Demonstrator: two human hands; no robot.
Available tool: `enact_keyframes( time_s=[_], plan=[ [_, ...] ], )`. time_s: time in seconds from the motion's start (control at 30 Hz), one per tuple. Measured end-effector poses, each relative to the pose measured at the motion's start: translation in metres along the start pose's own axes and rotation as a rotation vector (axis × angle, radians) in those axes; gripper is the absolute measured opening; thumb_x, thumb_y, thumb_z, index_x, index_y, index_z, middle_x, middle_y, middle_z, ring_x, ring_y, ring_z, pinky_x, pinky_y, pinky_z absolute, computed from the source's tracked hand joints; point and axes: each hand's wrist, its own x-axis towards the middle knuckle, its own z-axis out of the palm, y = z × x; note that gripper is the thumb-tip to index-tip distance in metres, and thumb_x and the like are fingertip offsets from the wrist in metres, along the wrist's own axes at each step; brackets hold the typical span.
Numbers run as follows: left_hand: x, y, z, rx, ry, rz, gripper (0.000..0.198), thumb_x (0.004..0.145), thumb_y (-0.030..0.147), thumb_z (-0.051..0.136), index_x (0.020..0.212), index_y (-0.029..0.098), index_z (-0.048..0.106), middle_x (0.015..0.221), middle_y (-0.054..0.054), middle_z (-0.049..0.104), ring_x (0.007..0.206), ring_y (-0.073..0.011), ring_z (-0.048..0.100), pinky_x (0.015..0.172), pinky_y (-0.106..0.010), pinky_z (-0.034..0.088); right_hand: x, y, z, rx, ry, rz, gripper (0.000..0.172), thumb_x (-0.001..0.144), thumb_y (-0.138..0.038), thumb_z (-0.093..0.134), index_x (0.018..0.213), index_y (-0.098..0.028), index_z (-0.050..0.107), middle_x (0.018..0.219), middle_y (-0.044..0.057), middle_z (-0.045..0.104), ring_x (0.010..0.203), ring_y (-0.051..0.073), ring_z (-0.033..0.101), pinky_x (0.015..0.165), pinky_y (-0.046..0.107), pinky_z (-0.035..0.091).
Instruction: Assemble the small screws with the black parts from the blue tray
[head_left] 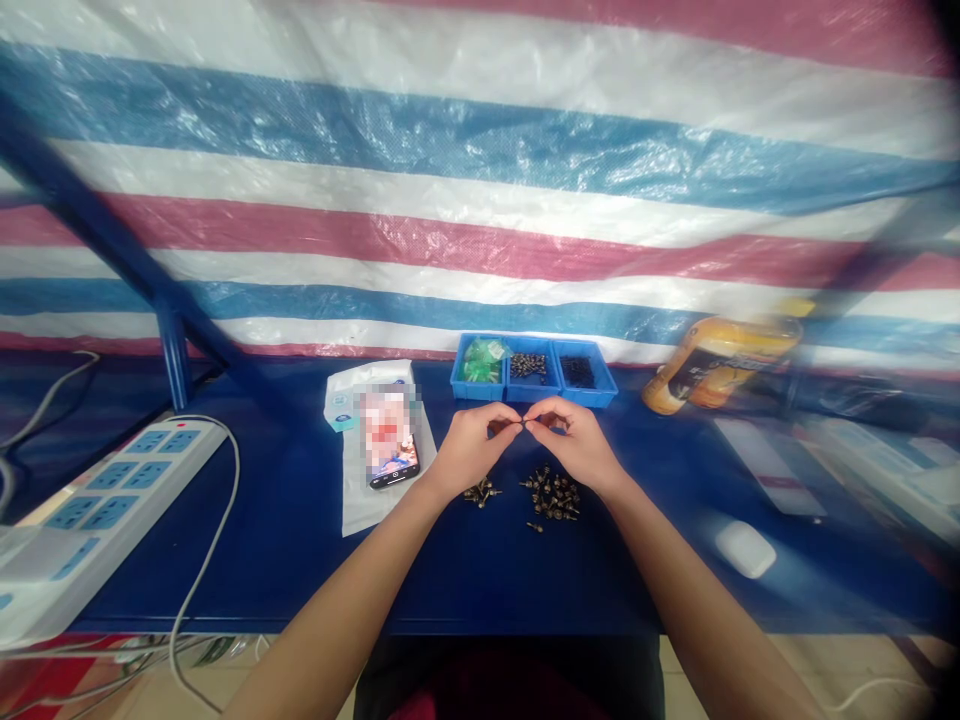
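Note:
My left hand (pixel 471 445) and my right hand (pixel 574 440) meet above the blue table (pixel 300 540), fingertips pinched together on a tiny dark part (pixel 523 424) between them. Below the hands lie two heaps of small brass-and-black parts: a small one (pixel 481 491) under the left wrist and a larger one (pixel 553 495) under the right hand. Just behind the hands stands a blue three-compartment tray (pixel 534 392) holding green pieces, brass parts and black parts.
A phone (pixel 390 440) rests on a white bag left of the hands. A power strip (pixel 97 500) with a cable lies at far left. An orange bottle (pixel 720 365) lies on its side at right, near a white earbud case (pixel 745 549). A striped tarp hangs behind.

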Motion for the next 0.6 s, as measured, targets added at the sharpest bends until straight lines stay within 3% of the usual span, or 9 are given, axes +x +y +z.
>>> enact_keyframes(
  time_s=[0.1,0.2,0.47,0.6],
  plan=[
    [0.0,0.0,0.0,-0.007,0.018,-0.003,0.018,0.091,0.032,0.057,0.093,0.023,0.072,0.093,-0.001,0.075,0.079,-0.0163,0.066,0.075,-0.027,0.049,-0.001,-0.002,0.001,-0.001,-0.014,0.047,0.022,0.086,-0.042,0.064,0.096,-0.022,0.066,0.09,0.003,0.068,0.077,0.017,0.06,0.073,0.032,0.047],
    [0.0,0.0,0.0,-0.017,0.024,0.0,0.018,0.09,0.032,0.058,0.093,0.022,0.073,0.092,-0.001,0.075,0.079,-0.0163,0.067,0.075,-0.026,0.05,-0.001,0.0,0.002,-0.032,-0.049,0.1,0.029,0.091,-0.049,0.055,0.086,-0.021,0.063,0.079,0.001,0.065,0.074,0.017,0.059,0.069,0.03,0.046],
    [0.0,-0.003,0.002,0.003,0.05,-0.008,0.016,0.089,0.032,0.059,0.089,0.024,0.073,0.086,0.001,0.074,0.075,-0.0152,0.066,0.07,-0.026,0.048,0.0,0.005,0.006,0.003,-0.113,0.124,0.036,0.094,-0.048,0.05,0.074,-0.021,0.062,0.076,0.001,0.066,0.073,0.016,0.06,0.072,0.03,0.046],
    [0.0,-0.001,0.002,-0.008,0.083,-0.015,0.021,0.088,0.035,0.062,0.103,0.024,0.071,0.099,0.0,0.074,0.078,-0.0147,0.066,0.069,-0.025,0.049,0.004,0.009,0.006,0.131,-0.087,0.17,0.036,0.091,-0.049,0.054,0.071,-0.02,0.061,0.073,0.002,0.064,0.071,0.016,0.058,0.071,0.03,0.046]
  ],
)
